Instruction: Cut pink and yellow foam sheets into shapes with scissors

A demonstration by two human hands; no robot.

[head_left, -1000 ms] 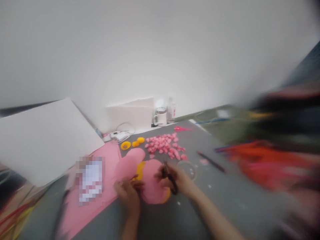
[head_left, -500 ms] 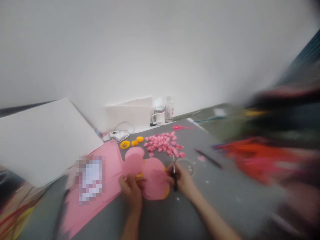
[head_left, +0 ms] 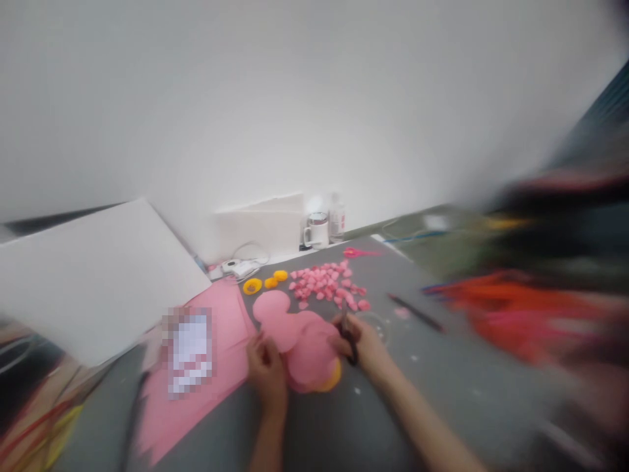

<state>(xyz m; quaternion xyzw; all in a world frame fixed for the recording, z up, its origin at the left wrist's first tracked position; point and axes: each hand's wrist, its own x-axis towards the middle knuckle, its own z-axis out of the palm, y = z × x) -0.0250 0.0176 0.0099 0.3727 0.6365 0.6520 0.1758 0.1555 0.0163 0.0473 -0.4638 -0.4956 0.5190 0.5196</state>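
Note:
My left hand [head_left: 266, 370] pinches the near edge of a pink paper cut-out [head_left: 295, 331] made of rounded lobes, with a yellow piece [head_left: 330, 382] showing under its lower right. My right hand [head_left: 361, 344] is closed round dark-handled scissors [head_left: 348, 335] at the cut-out's right edge. The picture is blurred, so the blades are hard to make out. Both hands are over a grey table [head_left: 393, 406].
A pile of small pink pieces [head_left: 328, 285] and yellow rounds [head_left: 265, 283] lie beyond the hands. Pink sheets [head_left: 216, 354] lie left, a white board [head_left: 93, 275] behind. A mug [head_left: 317, 229] stands by the wall. A dark pen [head_left: 417, 313] and orange-red strips [head_left: 515, 314] are right.
The cut-out has been turned, so less yellow shows between its lobes. My right hand with the scissors shifted slightly along its right edge. The view drifted a little.

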